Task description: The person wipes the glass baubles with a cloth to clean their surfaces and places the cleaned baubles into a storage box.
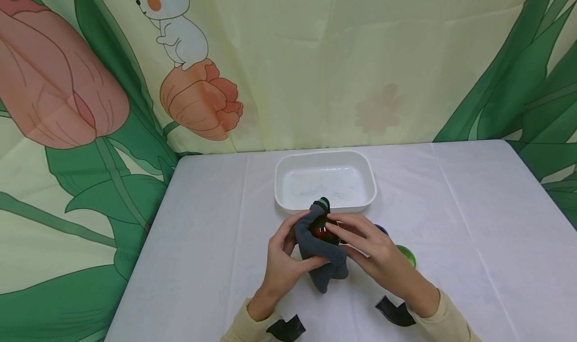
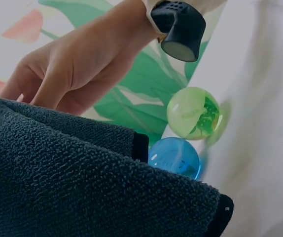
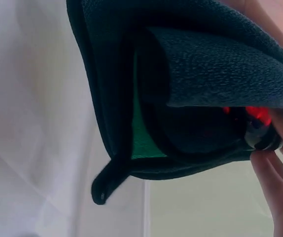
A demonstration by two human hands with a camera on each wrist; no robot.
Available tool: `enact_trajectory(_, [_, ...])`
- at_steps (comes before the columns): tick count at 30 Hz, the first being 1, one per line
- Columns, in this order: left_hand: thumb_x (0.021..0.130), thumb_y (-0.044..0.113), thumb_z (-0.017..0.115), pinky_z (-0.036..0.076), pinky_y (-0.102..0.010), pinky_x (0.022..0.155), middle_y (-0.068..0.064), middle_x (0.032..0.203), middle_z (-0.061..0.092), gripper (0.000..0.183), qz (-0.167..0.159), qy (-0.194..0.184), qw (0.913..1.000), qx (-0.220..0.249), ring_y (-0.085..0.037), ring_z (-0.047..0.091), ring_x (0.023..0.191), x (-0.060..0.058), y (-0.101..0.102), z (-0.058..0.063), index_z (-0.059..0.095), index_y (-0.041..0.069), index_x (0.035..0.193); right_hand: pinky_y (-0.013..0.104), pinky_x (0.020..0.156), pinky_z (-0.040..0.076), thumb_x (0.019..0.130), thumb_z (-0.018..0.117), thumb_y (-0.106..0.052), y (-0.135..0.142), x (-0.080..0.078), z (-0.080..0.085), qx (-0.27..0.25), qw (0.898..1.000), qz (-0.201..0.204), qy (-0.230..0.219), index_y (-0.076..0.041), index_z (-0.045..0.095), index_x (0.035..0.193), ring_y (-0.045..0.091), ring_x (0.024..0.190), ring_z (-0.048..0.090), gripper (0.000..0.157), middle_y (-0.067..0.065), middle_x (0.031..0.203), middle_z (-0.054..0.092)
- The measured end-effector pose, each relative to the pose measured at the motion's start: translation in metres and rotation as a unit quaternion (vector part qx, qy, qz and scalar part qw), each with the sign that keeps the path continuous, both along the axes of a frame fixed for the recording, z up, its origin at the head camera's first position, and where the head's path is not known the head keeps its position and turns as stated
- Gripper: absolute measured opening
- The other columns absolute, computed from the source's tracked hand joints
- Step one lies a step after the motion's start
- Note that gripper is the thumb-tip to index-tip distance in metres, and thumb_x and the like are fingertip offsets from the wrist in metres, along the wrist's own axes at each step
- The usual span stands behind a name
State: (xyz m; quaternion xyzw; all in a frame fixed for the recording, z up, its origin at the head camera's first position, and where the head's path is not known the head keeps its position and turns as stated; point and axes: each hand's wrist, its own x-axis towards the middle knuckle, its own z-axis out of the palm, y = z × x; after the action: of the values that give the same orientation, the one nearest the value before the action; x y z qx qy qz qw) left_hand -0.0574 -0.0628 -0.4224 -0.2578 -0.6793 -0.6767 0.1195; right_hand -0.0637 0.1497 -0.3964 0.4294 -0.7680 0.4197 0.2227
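A dark grey-blue towelling cloth (image 1: 322,252) is bunched between my two hands, above the table. My left hand (image 1: 290,262) grips it from the left, fingers behind and thumb across its lower front. Within the fold sits a shiny, see-through red ball (image 1: 321,233), partly covered by cloth and fingers. My right hand (image 1: 371,247) holds the ball from the right with its fingertips. In the right wrist view the folded cloth (image 3: 220,64) has a dark edging and a small loop (image 3: 107,185), and the red ball (image 3: 260,118) shows beneath the fold.
A white rectangular tray (image 1: 315,182) stands on the white-covered table (image 1: 203,242), just beyond my hands. A clear green ball (image 2: 193,113) and a clear blue ball (image 2: 175,157) lie close together, partly behind my right hand in the head view. A printed curtain (image 1: 288,56) hangs behind the table.
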Motion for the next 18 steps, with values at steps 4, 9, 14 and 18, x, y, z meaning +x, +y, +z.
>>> enact_trajectory(4, [0.070,-0.012,0.083,0.054,-0.031,0.097,-0.023,0.129,0.059,0.080,-0.004,-0.002,1.0000,0.001,-0.018,0.064,0.113,-0.0002,-0.0002,0.0001,0.048,0.001,0.140,0.015,0.101,0.046,0.101,0.054,-0.031,-0.0001,0.0011,-0.0027,-0.019,0.999,0.000,-0.046,-0.001,0.059,0.135,0.018,0.129,0.053,0.046,0.017,0.136,0.056])
enact_trajectory(9, [0.068,-0.013,0.084,0.052,-0.032,0.100,-0.022,0.130,0.059,0.080,-0.005,-0.009,0.9999,0.001,-0.019,0.064,0.114,0.0012,-0.0004,0.0007,0.049,0.001,0.139,0.022,0.099,0.050,0.089,0.070,-0.002,0.0001,0.0024,-0.0075,-0.085,0.979,0.027,-0.183,0.000,0.057,0.136,0.010,0.128,0.054,0.048,0.013,0.136,0.056])
enact_trajectory(14, [0.068,-0.012,0.085,0.053,-0.033,0.099,-0.022,0.129,0.060,0.081,-0.002,0.012,0.9999,-0.010,-0.021,0.065,0.113,0.0011,-0.0004,0.0009,0.048,0.000,0.139,0.026,0.099,0.051,0.081,0.070,0.015,0.0012,0.0028,-0.0090,-0.124,0.951,0.044,-0.279,0.004,0.056,0.136,0.007,0.127,0.055,0.058,0.003,0.138,0.055])
enact_trajectory(18, [0.068,-0.013,0.084,0.054,-0.031,0.098,-0.023,0.129,0.060,0.081,-0.007,0.017,0.9998,-0.008,-0.020,0.064,0.113,0.0003,-0.0017,0.0014,0.049,-0.001,0.139,0.028,0.099,0.051,0.082,0.071,0.014,0.0025,0.0025,-0.0072,-0.123,0.950,0.050,-0.284,0.004,0.056,0.136,0.009,0.128,0.054,0.057,0.002,0.138,0.055])
